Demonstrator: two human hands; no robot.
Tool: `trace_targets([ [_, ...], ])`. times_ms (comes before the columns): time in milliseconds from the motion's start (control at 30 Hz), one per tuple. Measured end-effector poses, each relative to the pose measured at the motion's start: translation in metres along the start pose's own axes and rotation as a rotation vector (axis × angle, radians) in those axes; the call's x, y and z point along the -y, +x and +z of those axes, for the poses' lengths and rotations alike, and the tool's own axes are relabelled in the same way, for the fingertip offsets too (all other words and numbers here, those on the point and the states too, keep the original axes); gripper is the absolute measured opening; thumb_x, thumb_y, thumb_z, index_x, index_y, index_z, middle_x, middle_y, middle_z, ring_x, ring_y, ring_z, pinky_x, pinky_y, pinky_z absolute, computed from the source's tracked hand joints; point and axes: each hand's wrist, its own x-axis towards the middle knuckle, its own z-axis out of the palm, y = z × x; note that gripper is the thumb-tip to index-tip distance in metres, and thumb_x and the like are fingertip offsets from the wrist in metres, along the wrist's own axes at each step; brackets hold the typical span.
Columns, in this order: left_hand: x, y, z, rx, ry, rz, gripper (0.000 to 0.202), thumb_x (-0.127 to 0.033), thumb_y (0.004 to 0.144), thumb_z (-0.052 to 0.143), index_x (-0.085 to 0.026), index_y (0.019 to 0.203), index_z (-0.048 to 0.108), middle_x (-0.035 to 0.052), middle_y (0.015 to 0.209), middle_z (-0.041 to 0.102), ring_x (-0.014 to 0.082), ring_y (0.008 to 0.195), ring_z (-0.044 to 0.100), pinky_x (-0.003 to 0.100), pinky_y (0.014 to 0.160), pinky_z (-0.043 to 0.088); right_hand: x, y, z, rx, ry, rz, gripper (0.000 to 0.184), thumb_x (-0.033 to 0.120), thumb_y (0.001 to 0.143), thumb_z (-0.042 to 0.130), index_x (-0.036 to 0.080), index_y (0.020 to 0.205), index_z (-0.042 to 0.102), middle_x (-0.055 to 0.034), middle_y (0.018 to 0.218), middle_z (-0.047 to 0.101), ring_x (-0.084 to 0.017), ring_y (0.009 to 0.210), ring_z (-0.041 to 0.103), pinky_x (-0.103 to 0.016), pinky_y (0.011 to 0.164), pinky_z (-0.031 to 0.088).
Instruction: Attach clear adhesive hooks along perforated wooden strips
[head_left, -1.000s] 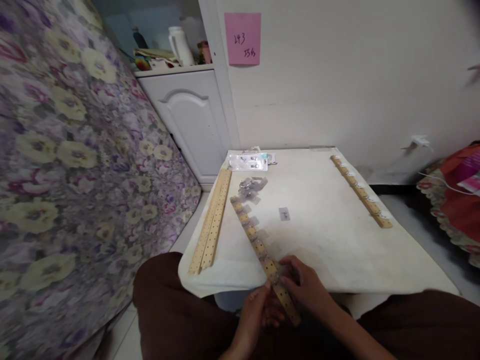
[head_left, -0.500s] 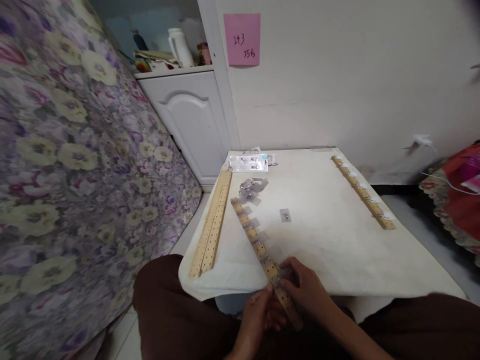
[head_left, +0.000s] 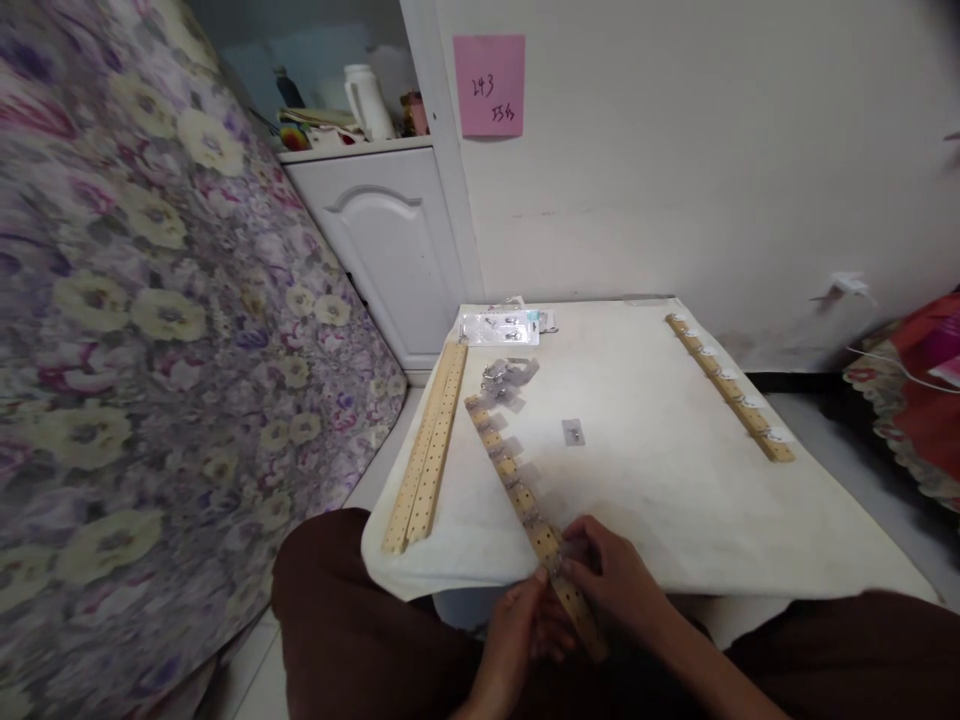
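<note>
Home room, floral curtain (head_left: pixel 217 290), white cabinet (head_left: pixel 386 260), thermal jug (head_left: pixel 369 103)

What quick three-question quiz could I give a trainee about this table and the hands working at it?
1. Multiple choice: what do the left hand and right hand meet at?
A) The white jug
B) The holed strip fitted with clear pieces
C) The pink note

2. True or false: the lone clear square lies on the table, apart from the held strip.

3. Fill in: the two bare wooden strips lie side by side near the table's ____ edge.

Key: 1 B; 2 true; 3 left.
</note>
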Motion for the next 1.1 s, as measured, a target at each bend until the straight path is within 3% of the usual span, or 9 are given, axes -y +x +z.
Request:
trace_targets([
  [433, -0.0051, -0.0023, 0.0051, -0.08, -0.003, -0.056, 0.06, -0.07, 0.058, 0.065, -0.012, 0.072, 0.059, 0.0057, 0.058, 0.066, 0.0128, 0.04, 0.058, 0.02, 0.038, 0.033, -0.0025, -0.0001, 0.0013, 0.004, 0.012, 0.016, 0.018, 0.022, 0.072, 0.057, 0.019, 0.089, 0.056, 0.0023, 0.065, 0.058, -0.015, 0.061, 0.052, -0.025, 0.057, 0.037],
  [800, -0.0022, 0.0012, 0.0022, -0.055, -0.005, -0.064, 0.068, -0.074, 0.054, 0.063, -0.009, 0.074, 0.062, 0.0071, 0.059, 0.066, 0.0133, 0.041, 0.058, 0.021, 0.038, 0.036, -0.003, 0.0, 0.0013, -0.012, -0.002, 0.004, 0.018, 0.023, 0.073, 0.058, 0.018, 0.09, 0.058, 0.0018, 0.068, 0.059, -0.014, 0.063, 0.052, -0.024, 0.059, 0.038],
  [1100, 0.0005, -0.0003, 0.0016, -0.029, 0.019, -0.014, 0.063, -0.071, 0.061, 0.062, -0.01, 0.079, 0.063, 0.0049, 0.057, 0.065, 0.0132, 0.042, 0.058, 0.02, 0.04, 0.035, -0.0049, -0.0034, -0.0007, 0.008, -0.001, -0.04, 0.026, 0.022, 0.074, 0.056, 0.018, 0.1, 0.058, 0.0016, 0.068, 0.058, -0.015, 0.063, 0.053, -0.025, 0.059, 0.038],
])
